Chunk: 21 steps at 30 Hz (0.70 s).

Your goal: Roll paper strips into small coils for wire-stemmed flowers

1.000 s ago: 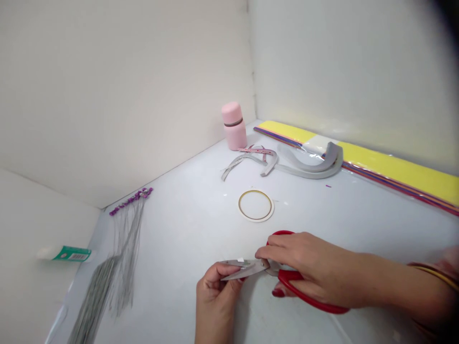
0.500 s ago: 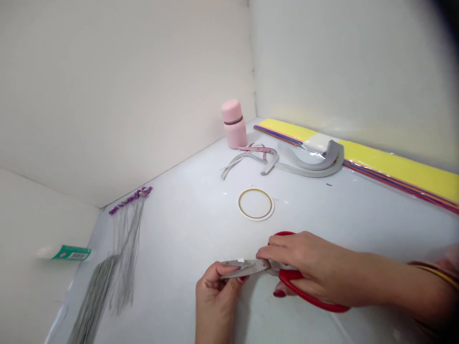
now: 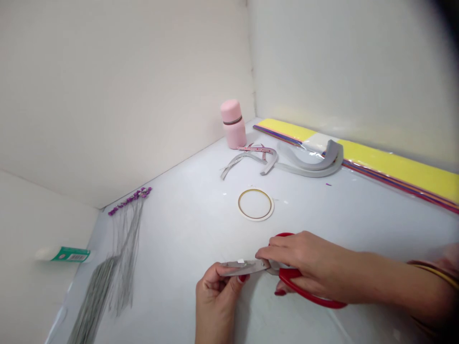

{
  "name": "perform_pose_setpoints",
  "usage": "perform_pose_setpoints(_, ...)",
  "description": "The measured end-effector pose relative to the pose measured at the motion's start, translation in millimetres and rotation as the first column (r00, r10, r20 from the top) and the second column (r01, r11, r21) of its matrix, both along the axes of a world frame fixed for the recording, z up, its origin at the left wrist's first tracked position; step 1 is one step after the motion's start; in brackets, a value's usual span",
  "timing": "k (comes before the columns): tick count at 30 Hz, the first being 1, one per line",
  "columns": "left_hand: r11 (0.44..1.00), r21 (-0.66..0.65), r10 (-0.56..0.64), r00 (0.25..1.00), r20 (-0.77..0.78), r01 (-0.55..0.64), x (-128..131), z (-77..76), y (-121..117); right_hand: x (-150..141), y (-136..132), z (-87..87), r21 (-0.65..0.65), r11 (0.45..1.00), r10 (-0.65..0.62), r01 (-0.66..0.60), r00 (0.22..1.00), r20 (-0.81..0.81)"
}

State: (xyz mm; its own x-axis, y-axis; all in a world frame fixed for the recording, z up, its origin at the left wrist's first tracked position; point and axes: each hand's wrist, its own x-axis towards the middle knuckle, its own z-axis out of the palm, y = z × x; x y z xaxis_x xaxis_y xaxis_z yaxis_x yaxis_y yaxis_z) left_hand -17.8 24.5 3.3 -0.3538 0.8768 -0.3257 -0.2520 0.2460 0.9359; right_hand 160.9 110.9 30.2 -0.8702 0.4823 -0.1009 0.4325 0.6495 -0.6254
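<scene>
My right hand grips a pair of red-handled scissors near the front of the white table. The steel blades point left and are nearly closed, with a small white scrap on them. My left hand sits just below the blade tips, fingers curled in a pinch on something small that I cannot make out. Both hands meet at the blades.
A thin tape ring lies just beyond the hands. Further back stand a pink bottle, grey paper strips and yellow coloured sheets. A bundle of grey wires with purple tips and a glue tube lie at left.
The scissor blades have closed from a slightly parted position. Both hands have stayed in place.
</scene>
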Motion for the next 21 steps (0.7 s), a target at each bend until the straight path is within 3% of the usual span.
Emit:
perform_pose_setpoints(6, 1.000, 0.006, 0.012, 1.000, 0.001, -0.012, 0, -1.1, 0, -1, -2, -2.6, 0.023, 1.000, -0.007, 0.008, 1.000, -0.027)
perform_pose_setpoints(10, 0.995, -0.018, 0.099, 0.993, 0.057, -0.098, 2, -0.1, 1, 0, 4, -5.3, 0.130, 0.984, -0.114, 0.117, 0.993, -0.033)
perform_pose_setpoints(13, 0.992, -0.032, 0.126, 0.990, 0.062, -0.124, 2, 0.3, 2, 13, 21, -7.3, 0.318, 0.895, -0.329, 0.311, 0.944, 0.003)
perform_pose_setpoints(17, 0.991, -0.027, 0.135, 0.987, 0.085, -0.133, 2, -1.0, 2, 52, 50, -15.5, 0.481, 0.741, -0.589, 0.469, 0.797, 0.130)
perform_pose_setpoints(19, 0.991, -0.027, 0.136, 0.987, 0.090, -0.134, 2, -1.7, 2, 73, 61, -23.0, 0.492, 0.716, -0.631, 0.495, 0.761, 0.152)
perform_pose_setpoints(21, 0.992, -0.024, 0.124, 0.988, 0.089, -0.122, 1, -2.3, 3, 89, 68, -29.9, 0.455, 0.753, -0.592, 0.475, 0.791, 0.154)
